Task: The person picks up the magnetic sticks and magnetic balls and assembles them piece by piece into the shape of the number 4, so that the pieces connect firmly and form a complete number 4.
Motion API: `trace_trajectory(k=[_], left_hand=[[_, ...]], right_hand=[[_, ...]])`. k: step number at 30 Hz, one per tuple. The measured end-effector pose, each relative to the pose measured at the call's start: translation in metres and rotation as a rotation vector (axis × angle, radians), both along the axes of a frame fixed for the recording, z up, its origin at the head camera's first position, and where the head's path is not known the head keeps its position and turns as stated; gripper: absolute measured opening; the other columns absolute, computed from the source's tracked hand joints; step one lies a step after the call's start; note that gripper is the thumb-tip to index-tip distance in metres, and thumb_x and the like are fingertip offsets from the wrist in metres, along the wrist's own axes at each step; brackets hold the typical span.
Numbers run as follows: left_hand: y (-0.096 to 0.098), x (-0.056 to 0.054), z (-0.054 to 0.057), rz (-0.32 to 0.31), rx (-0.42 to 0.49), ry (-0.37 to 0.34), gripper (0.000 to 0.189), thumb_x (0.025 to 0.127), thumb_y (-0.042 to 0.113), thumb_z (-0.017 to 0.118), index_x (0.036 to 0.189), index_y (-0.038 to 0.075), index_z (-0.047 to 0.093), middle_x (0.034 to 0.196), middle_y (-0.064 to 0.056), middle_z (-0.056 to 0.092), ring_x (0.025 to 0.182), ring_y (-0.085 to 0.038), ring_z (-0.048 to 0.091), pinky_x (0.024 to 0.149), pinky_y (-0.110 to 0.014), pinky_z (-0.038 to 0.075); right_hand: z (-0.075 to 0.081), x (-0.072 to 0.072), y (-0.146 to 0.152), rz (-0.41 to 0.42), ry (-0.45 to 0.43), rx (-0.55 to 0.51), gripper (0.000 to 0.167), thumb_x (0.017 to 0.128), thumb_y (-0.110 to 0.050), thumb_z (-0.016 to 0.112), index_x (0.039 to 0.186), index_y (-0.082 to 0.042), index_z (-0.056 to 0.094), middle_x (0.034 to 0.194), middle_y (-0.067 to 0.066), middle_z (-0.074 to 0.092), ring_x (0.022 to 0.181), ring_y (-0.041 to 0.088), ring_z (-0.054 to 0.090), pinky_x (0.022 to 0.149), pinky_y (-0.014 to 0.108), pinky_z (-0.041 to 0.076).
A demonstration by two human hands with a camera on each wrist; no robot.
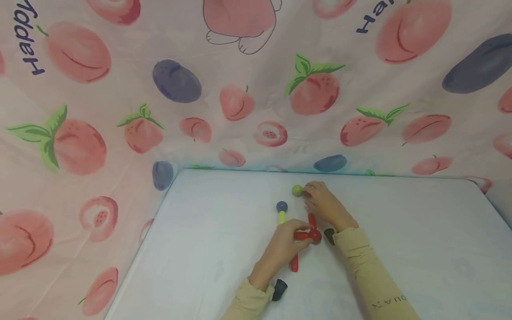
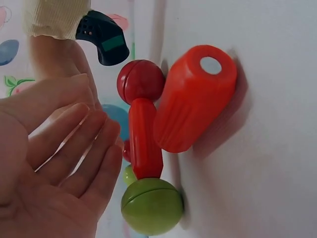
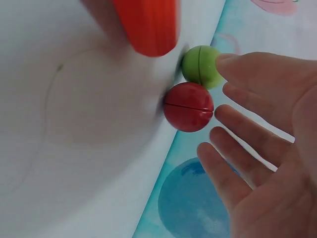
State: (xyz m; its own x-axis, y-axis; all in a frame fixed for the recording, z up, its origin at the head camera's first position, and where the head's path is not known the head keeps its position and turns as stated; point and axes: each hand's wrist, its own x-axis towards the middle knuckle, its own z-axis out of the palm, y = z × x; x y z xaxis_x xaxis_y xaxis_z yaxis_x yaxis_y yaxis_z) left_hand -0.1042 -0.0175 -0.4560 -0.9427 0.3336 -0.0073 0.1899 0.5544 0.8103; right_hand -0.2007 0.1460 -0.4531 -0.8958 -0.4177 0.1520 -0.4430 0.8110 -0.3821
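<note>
In the head view my left hand (image 1: 285, 242) is over a stick-and-ball piece, thumb and fingers spread above a red stick (image 1: 302, 235) that joins a red ball (image 1: 315, 236). The left wrist view shows a green ball (image 2: 152, 206) at that stick's other end, with my fingertips beside the stick. Another red stick (image 2: 195, 99) shows a pale round end there. My right hand (image 1: 326, 204) reaches to a loose-looking green ball (image 1: 297, 190) farther back. In the right wrist view its thumb overlaps this ball, and the fingertips lie at a red ball (image 3: 188, 106) alongside.
A blue ball (image 1: 282, 206) on a yellow stick (image 1: 282, 217) extends behind my left hand. One red stick (image 1: 294, 263) points toward me and another red stick (image 1: 312, 221) points away. Fruit-print cloth (image 1: 240, 138) rises behind the white table (image 1: 212, 213).
</note>
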Motion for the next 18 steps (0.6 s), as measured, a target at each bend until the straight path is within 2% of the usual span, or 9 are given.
trace_trajectory(k=[7,18], left_hand=[[0.004,-0.006,-0.003,-0.031,-0.059,0.010,0.035,0.082,0.018,0.073,0.116,0.015,0.064,0.112,0.001,0.066,0.100,-0.008,0.061,0.087,-0.017,0.050],[0.010,-0.013,-0.010,-0.055,-0.199,0.090,0.035,0.080,0.026,0.075,0.114,0.019,0.067,0.102,0.006,0.067,0.088,-0.003,0.058,0.079,-0.014,0.049]], right_hand=[[-0.003,0.000,0.001,0.014,0.005,-0.009,0.034,0.085,-0.007,0.066,0.118,0.003,0.059,0.121,0.017,0.055,0.116,0.033,0.048,0.102,0.046,0.042],[-0.005,-0.002,0.003,-0.004,-0.001,0.008,0.034,0.086,-0.008,0.065,0.118,0.002,0.059,0.121,0.017,0.055,0.115,0.033,0.049,0.102,0.045,0.042]])
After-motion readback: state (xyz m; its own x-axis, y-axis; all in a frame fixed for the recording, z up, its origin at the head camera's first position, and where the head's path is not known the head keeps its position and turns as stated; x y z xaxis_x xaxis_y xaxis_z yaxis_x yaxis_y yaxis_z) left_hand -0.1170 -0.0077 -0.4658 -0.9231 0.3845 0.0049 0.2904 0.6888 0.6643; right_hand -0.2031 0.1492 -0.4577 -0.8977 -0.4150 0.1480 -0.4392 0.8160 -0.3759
